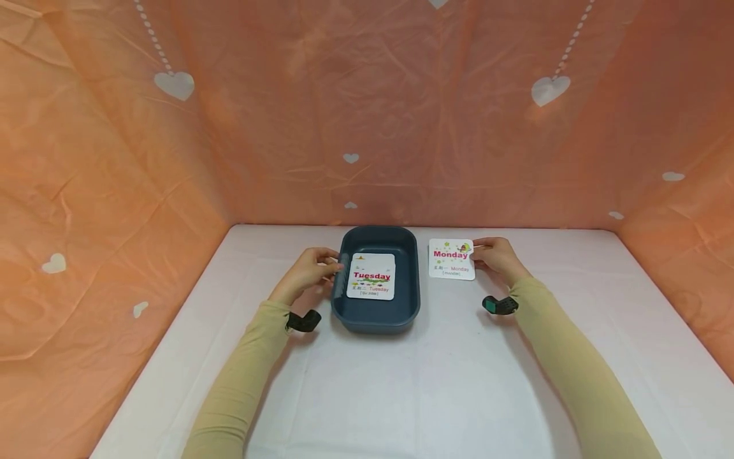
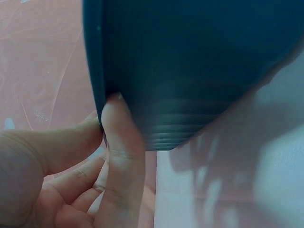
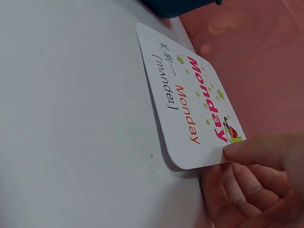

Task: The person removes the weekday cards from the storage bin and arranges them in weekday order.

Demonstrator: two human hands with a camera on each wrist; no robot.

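Note:
A dark blue plastic tray (image 1: 378,322) stands on the table, with a white "Tuesday" flashcard (image 1: 371,276) lying face up inside it. My left hand (image 1: 312,274) pinches the tray's left rim; in the left wrist view the thumb and a finger (image 2: 123,137) grip the tray wall (image 2: 199,57) from both sides. To the right of the tray is a white "Monday" flashcard (image 1: 452,259), face up. My right hand (image 1: 497,258) pinches its right edge. The right wrist view shows the thumb on top of the Monday card (image 3: 190,104) and fingers below.
A white cloth covers the table (image 1: 367,395). Orange sheeting (image 1: 401,127) with white hearts hangs behind and on both sides. A black strap device (image 1: 304,320) is on the left wrist, another (image 1: 500,305) on the right. In the right wrist view the tray corner (image 3: 178,7) shows at the top.

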